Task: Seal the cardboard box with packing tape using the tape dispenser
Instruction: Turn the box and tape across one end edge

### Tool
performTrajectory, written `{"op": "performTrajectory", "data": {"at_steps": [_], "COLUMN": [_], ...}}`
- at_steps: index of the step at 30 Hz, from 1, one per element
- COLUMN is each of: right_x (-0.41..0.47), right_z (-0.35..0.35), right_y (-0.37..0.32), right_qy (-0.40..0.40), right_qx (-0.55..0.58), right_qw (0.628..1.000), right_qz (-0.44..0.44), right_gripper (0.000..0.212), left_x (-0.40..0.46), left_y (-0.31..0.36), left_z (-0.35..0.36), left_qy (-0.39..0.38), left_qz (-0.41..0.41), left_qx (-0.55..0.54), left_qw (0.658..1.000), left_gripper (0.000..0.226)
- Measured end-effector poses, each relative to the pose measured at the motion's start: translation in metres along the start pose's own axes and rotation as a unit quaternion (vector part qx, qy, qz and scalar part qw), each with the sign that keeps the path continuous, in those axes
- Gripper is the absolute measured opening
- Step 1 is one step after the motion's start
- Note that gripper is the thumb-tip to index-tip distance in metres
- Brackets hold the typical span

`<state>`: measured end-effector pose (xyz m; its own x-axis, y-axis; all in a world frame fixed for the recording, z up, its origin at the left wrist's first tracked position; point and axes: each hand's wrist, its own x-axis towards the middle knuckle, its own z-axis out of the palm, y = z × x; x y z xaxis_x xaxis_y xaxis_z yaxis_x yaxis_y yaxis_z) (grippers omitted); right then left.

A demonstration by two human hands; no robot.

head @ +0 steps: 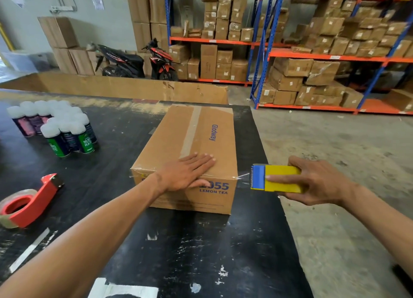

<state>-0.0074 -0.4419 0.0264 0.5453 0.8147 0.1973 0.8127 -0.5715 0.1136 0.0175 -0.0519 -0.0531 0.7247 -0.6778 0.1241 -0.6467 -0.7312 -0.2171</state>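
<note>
One cardboard box (190,154) sits closed near the right edge of the black table (201,253), with a tape strip already along its top seam and clear tape (242,178) stretched from its near right corner to the yellow-and-blue tape dispenser (276,178). The left hand (190,171) lies spread flat on the lid, thumb over the near face, while the right hand (317,181) pinches the dispenser just off that corner, so the step looks like ending a cross strip, and the next move likely calls for a tilt of the blade to cut the tape while the lid stays pinned. Open floor lies to the right, giving the pulling arm room, whereas the red dispenser (29,205) and the spray cans (55,125) stand well apart on the left.
</note>
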Motion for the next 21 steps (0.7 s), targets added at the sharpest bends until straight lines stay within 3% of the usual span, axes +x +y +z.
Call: {"op": "performTrajectory", "data": {"at_steps": [8, 12, 17, 21], "right_x": [0.035, 0.038, 0.034, 0.030], "right_z": [0.028, 0.022, 0.060, 0.059], "right_y": [-0.034, -0.051, -0.077, -0.075], "right_qy": [-0.042, -0.016, -0.070, -0.059], "right_qx": [-0.084, -0.155, -0.190, -0.175], "right_qw": [0.995, 0.988, 0.975, 0.973], "right_qz": [0.025, 0.010, 0.086, 0.138], "right_gripper": [0.044, 0.044, 0.023, 0.036], "left_x": [0.000, 0.002, 0.041, 0.074], "left_y": [0.001, 0.015, 0.082, 0.116], "left_z": [-0.002, -0.012, -0.019, -0.017], "left_qy": [0.009, -0.019, 0.057, 0.042], "left_qz": [-0.006, -0.045, -0.226, -0.340], "left_qx": [-0.005, 0.008, -0.044, -0.089], "left_qw": [1.000, 0.999, 0.971, 0.935], "left_gripper": [0.075, 0.085, 0.092, 0.083]}}
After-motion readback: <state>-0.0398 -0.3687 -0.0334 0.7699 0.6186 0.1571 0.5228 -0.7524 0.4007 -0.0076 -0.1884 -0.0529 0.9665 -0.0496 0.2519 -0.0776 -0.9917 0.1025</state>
